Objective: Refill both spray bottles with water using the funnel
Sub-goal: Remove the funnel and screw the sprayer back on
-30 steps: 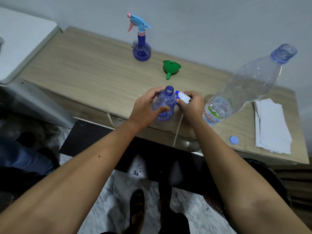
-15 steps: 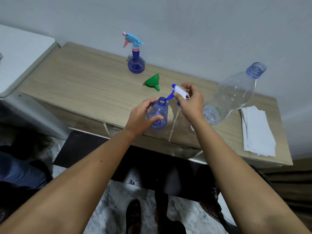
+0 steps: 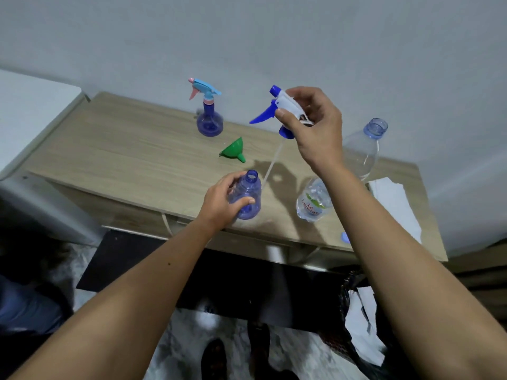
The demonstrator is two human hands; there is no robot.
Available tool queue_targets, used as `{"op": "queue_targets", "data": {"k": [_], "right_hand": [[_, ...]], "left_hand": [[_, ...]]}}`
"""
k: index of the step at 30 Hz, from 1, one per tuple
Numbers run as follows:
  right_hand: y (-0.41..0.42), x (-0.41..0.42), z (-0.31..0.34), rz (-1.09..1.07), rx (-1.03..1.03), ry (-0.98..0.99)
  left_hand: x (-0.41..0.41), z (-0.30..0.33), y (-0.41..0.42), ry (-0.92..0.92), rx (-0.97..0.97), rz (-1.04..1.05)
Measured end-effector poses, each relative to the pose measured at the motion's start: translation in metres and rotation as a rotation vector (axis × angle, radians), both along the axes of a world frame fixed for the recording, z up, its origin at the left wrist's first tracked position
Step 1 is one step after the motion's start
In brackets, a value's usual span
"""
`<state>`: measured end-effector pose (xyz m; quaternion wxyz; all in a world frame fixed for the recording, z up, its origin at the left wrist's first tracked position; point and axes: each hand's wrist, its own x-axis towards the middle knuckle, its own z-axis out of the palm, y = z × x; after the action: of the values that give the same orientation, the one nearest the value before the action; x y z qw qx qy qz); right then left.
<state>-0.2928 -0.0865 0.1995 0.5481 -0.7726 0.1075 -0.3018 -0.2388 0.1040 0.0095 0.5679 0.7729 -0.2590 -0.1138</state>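
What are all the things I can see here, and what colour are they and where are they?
open spray bottle: 1, clear blue, near front edge of the table, top off
spray head: 1, white and blue, lifted in the air, thin tube hanging below
closed spray bottle: 1, blue with light blue and pink top, standing at the back
funnel: 1, green, lying on its side between the two spray bottles
water bottle: 1, clear with blue neck, open, right of the open spray bottle
bottle cap: 1, blue, front edge, partly hidden by the arm
paper sheets: a stack, white, right end
table: 1, light wood
left hand: holds the open spray bottle
right hand: pinches the spray head
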Motion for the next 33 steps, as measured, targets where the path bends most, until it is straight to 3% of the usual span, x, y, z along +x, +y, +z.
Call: {"op": "queue_targets", "data": {"k": [11, 25, 33], "right_hand": [[0.017, 0.006, 0.029, 0.053, -0.004, -0.108], [0.032, -0.005, -0.059, 0.108, -0.004, 0.153], [0.039, -0.005, -0.075, 0.147, -0.043, 0.199]], "left_hand": [[-0.001, 0.004, 0.002, 0.001, -0.007, -0.016], [-0.001, 0.005, 0.003, 0.026, -0.019, -0.024], [-0.002, 0.005, 0.002, 0.025, 0.001, -0.006]]}}
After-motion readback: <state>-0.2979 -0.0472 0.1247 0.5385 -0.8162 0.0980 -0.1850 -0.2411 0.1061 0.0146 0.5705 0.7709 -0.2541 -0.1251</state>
